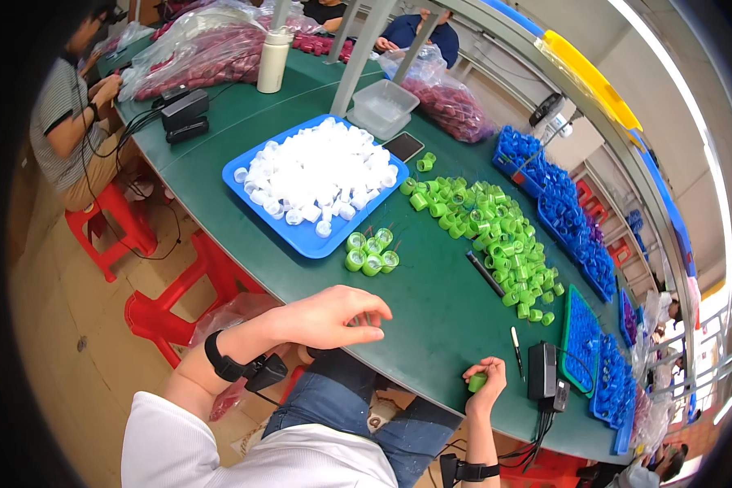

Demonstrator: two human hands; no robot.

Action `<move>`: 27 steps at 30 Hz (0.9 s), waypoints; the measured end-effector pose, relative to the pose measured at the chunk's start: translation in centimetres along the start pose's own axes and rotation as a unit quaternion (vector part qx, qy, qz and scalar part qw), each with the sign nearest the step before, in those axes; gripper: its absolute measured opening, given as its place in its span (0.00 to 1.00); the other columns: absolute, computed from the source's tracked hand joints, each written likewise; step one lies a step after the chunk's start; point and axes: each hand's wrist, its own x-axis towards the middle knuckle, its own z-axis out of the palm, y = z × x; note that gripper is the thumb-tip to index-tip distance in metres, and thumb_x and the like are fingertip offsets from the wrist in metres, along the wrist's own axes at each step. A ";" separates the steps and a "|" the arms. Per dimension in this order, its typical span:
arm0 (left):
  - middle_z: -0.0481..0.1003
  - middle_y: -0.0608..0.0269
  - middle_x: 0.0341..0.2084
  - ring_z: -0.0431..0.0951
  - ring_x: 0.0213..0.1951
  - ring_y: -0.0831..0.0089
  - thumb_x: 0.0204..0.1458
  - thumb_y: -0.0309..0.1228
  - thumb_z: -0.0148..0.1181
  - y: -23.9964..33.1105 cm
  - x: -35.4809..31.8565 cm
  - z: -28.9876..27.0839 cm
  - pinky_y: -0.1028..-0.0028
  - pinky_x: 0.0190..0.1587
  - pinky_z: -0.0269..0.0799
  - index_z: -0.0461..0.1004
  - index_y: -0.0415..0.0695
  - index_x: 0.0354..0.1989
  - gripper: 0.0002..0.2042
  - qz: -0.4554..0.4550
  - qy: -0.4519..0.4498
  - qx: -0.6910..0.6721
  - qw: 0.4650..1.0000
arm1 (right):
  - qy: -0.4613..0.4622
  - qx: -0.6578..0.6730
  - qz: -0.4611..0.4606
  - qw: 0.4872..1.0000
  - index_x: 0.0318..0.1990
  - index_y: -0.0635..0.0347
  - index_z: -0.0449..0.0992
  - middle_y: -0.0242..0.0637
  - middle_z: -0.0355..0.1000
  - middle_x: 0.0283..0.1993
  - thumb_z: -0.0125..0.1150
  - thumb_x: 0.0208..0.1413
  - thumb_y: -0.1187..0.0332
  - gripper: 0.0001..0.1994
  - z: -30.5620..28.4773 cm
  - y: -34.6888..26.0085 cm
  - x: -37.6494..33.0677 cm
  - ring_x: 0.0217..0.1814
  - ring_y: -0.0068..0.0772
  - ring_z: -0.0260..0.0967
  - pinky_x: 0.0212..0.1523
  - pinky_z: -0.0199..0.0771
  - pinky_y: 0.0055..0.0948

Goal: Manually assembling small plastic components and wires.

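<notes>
**Green cap in the right hand, left hand over the desk edge**

The right hand (486, 382) sits at the near edge of the green desk (431, 301), its fingers (496, 370) curled closed around a small green cap (477, 381); only part of the cap shows between them. The left hand (333, 317) hovers over the desk edge with fingers bent loosely, half open, holding nothing that can be seen.

Just beyond the left hand lies a small cluster of green caps with white liners (371, 252), touching the corner of a blue tray (301, 236) heaped with white caps (321, 171). A loose pile of green caps (496, 236) runs off to the right, with a dark rod (485, 273) beside it. Blue caps (553, 203) fill trays along the far right rim.

Clear bags of dark red caps (211, 57) lie at the far end, near an empty clear tub (382, 106) and a white bottle (273, 58). A black adapter (542, 370) and a pen (516, 350) lie near the right hand. Other people at the far end are cut off by the frame's edge.
</notes>
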 end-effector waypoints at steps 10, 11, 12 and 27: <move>0.75 0.51 0.32 0.78 0.30 0.67 0.51 0.33 0.58 1.3 2.7 0.0 0.70 0.33 0.73 0.72 0.34 0.41 0.14 -0.027 -0.043 0.047 0.998 | -0.048 -0.066 -0.001 0.997 0.32 0.63 0.65 0.38 0.69 0.22 0.44 0.60 0.69 0.07 1.3 -2.3 -0.2 0.24 0.26 0.66 0.27 0.66 0.24; 0.75 0.51 0.31 0.78 0.28 0.68 0.51 0.32 0.58 1.8 3.1 0.5 0.71 0.31 0.72 0.72 0.33 0.41 0.14 -0.024 -0.040 0.053 0.998 | -0.093 -0.050 0.012 0.994 0.35 0.64 0.67 0.36 0.72 0.25 0.45 0.61 0.70 0.07 2.0 -3.9 0.0 0.28 0.22 0.67 0.32 0.66 0.21; 0.75 0.56 0.29 0.76 0.25 0.74 0.51 0.32 0.59 2.0 3.5 1.3 0.74 0.28 0.71 0.72 0.34 0.40 0.14 -0.032 -0.035 0.019 0.999 | -0.131 -0.063 -0.003 0.989 0.36 0.64 0.67 0.35 0.72 0.27 0.45 0.62 0.70 0.07 2.7 -5.4 0.1 0.29 0.22 0.67 0.33 0.66 0.20; 0.75 0.59 0.25 0.76 0.27 0.77 0.50 0.19 0.59 3.1 8.5 11.7 0.77 0.31 0.73 0.73 0.33 0.32 0.03 -0.083 0.043 -0.352 0.931 | -0.426 0.127 0.094 0.891 0.40 0.67 0.73 0.36 0.74 0.34 0.51 0.61 0.69 0.09 0.2 -6.1 0.4 0.36 0.21 0.69 0.39 0.70 0.21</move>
